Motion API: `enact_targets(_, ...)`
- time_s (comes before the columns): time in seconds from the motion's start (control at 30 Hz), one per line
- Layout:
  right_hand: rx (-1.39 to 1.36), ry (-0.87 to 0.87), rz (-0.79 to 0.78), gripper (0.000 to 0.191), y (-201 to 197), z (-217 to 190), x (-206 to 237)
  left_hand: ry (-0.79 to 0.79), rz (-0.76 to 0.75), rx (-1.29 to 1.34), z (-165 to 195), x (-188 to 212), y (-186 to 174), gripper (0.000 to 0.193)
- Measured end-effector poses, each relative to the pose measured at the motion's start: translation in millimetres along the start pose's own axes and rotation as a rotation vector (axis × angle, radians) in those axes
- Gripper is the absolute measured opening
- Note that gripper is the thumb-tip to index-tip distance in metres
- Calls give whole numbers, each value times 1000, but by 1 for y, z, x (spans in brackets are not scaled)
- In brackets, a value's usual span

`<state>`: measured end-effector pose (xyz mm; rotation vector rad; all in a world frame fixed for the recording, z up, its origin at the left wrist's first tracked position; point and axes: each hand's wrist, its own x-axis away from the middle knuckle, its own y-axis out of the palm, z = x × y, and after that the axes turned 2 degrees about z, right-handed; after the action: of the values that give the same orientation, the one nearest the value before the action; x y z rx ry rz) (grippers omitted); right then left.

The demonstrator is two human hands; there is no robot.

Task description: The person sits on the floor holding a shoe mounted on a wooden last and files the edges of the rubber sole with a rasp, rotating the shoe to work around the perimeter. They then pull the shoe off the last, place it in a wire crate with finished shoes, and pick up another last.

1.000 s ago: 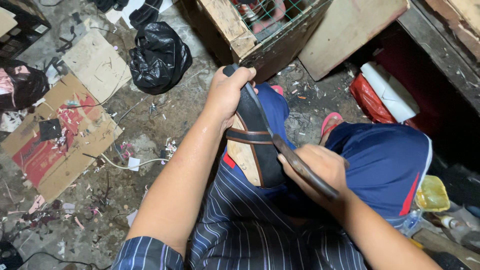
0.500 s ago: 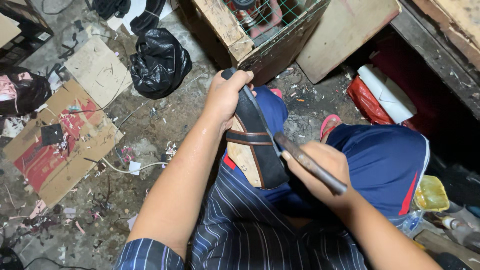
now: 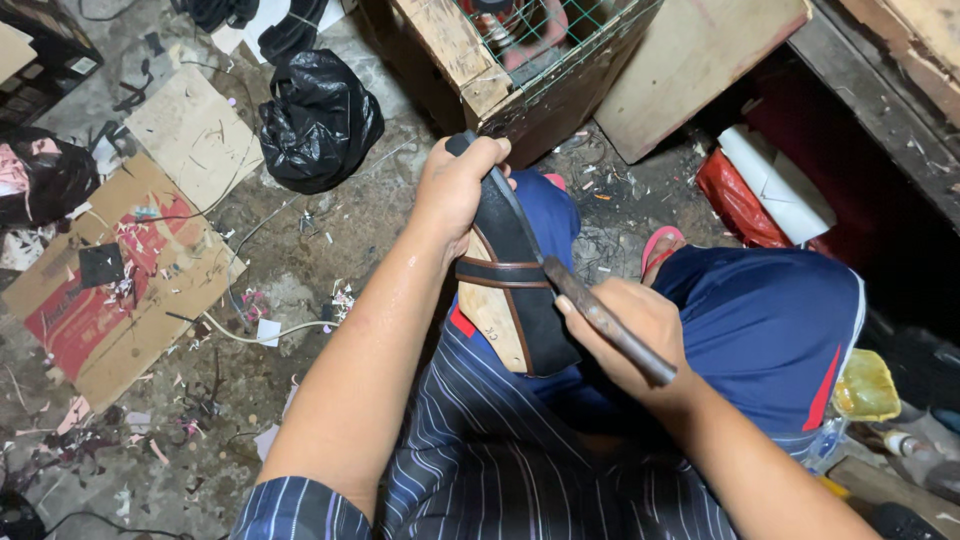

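- A dirty concrete floor fills the left half of the view, strewn with paper scraps, offcuts and a pale cord.
- Flattened cardboard lies at the left edge; a tied black plastic bag sits near the top, just left of a wooden crate faced with green wire mesh.
- A plywood board leans at the top right, with a red bag and a white roll on the floor below it.
- The person sits low, knees in blue shorts, striped shirt at the bottom edge.
- The sandal, black sole with a tan inner face and a dark strap across it, stands tilted on the lap between the two arms.
- The left hand is closed around the sandal's upper end, fingers wrapped over the edge.
- The right hand is closed round the brown handle of a knife, whose blade lies along the sandal's right edge.
- Open floor lies left of the left forearm; crate, board and clutter crowd the top and right.
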<state>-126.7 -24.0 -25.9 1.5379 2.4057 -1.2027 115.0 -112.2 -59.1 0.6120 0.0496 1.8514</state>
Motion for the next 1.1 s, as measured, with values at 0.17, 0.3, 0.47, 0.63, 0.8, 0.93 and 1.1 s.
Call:
enact_targets(0.17,156,-153,-59,12,-7,-2,7,-35,16,-13,2,0,-2,17)
enact_targets(0.3,36,4,-41,13,-4,2,6,-77,45,8,3,1,1,19)
enact_targets(0.47,-7,112,0,20,10,9,-9,-97,32,-25,4,-1,4,21)
enact_targets(0.63,20,-15,17,17,11,8,-17,-106,-10,-16,2,-4,2,21)
enact_targets(0.8,61,-57,103,16,21,19,-44,-89,-24,-37,-8,-11,3,21)
enact_targets(0.93,75,-94,138,17,25,22,-63,45,-89,-73,-16,-12,4,23)
enact_targets(1.1,45,8,4,16,6,10,-33,-173,55,-1,-5,-15,-4,23)
